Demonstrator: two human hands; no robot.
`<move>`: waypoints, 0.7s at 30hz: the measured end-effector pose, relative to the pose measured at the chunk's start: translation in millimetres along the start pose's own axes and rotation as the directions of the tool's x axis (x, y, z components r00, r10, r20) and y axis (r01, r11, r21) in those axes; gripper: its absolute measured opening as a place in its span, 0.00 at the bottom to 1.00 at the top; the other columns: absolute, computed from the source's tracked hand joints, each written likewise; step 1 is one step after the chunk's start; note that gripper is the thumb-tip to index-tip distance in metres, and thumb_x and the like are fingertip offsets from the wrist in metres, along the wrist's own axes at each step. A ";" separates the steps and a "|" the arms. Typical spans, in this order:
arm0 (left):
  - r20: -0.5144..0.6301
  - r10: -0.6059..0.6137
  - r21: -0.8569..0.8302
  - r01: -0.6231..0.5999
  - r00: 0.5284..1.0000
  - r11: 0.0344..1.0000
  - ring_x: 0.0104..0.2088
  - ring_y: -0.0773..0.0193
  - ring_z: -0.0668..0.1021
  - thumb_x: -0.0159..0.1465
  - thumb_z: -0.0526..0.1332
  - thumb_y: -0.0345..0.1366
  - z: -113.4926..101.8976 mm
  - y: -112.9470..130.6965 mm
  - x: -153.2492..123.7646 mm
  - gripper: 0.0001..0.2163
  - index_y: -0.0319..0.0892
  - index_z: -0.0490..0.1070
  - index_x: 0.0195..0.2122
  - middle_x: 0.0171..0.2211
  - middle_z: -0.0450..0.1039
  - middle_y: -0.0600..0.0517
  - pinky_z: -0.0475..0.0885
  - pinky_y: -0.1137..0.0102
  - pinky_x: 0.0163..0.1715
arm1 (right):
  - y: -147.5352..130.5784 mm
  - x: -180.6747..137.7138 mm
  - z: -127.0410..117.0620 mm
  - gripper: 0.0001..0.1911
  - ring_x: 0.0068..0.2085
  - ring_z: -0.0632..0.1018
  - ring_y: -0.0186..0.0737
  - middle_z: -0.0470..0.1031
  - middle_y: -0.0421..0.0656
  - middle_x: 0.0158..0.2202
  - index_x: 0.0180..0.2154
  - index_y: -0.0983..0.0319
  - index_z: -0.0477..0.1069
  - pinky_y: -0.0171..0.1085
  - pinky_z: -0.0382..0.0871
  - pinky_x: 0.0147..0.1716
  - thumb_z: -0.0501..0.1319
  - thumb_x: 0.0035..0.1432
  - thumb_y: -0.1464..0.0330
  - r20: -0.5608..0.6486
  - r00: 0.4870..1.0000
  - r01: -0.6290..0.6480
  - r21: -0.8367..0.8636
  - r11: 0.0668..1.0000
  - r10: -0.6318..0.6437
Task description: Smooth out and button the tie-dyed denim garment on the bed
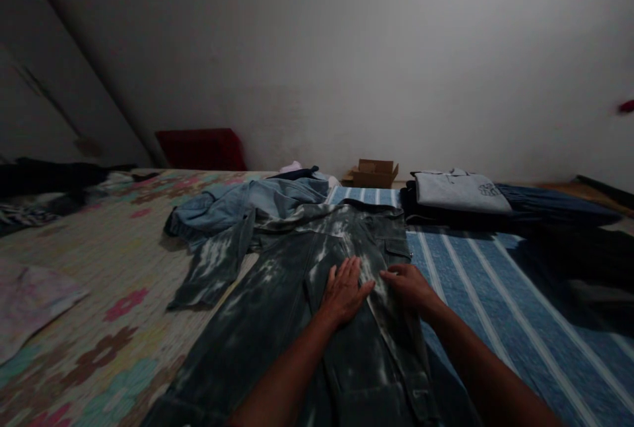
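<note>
A dark grey jacket (267,301) with pale, washed-out streaks is spread out in front of me. One sleeve (215,262) sticks out to the left; another long strip of it, apparently the other sleeve, lies folded over the body toward me. My left hand (344,292) rests flat on the middle of the jacket, fingers stretched out. At the jacket's right side, my right hand (409,285) has its fingers bent on the cloth and seems to hold its edge; the thumb is hidden.
Light blue denim clothing (247,199) lies crumpled behind the jacket. A folded grey shirt (458,193) tops a pile at the back right, near an open cardboard box (374,173). Beneath are a flowered cover (123,275) and a blue striped cover (470,288). A wall rises behind.
</note>
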State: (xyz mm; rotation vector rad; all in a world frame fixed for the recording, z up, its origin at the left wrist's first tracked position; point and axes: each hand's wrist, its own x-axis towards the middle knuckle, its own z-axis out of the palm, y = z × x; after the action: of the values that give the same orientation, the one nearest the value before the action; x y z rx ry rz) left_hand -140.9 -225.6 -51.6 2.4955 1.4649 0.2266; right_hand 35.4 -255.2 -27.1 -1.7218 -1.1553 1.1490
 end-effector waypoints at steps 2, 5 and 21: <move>-0.013 0.004 -0.039 -0.004 1.000 0.999 0.67 0.55 0.49 0.69 0.39 0.54 -0.5 -0.1 -0.9 0.32 0.37 0.44 0.68 0.68 0.46 0.43 0.44 0.53 0.64 | -3.7 6.4 5.3 0.13 0.18 0.68 0.34 0.65 0.36 0.16 0.31 0.65 0.73 0.32 0.57 0.17 0.61 0.54 0.60 0.035 0.997 -0.066 0.070 0.995 0.064; -0.017 0.003 -0.071 -0.005 1.000 0.997 0.67 0.55 0.49 0.69 0.38 0.55 -1.0 -0.2 -2.0 0.33 0.36 0.43 0.68 0.68 0.47 0.42 0.44 0.53 0.64 | -7.5 12.9 10.7 0.13 0.16 0.65 0.32 0.62 0.35 0.14 0.26 0.63 0.70 0.32 0.57 0.16 0.60 0.56 0.60 0.082 0.988 -0.146 0.179 0.973 0.134; -0.005 -0.001 -0.109 0.000 1.000 0.994 0.68 0.55 0.48 0.67 0.38 0.56 -4.0 1.9 -3.7 0.35 0.34 0.44 0.67 0.68 0.45 0.41 0.42 0.52 0.64 | -14.3 26.4 18.3 0.13 0.31 0.77 0.42 0.77 0.45 0.28 0.33 0.64 0.73 0.39 0.71 0.33 0.60 0.55 0.60 0.220 0.968 -0.220 0.491 0.843 0.125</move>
State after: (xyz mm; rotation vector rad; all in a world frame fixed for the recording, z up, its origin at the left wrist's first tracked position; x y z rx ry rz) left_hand -142.2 -229.3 -47.3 2.4100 1.4157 0.3043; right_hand 19.2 -224.0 -26.8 -1.3401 -0.7032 1.5864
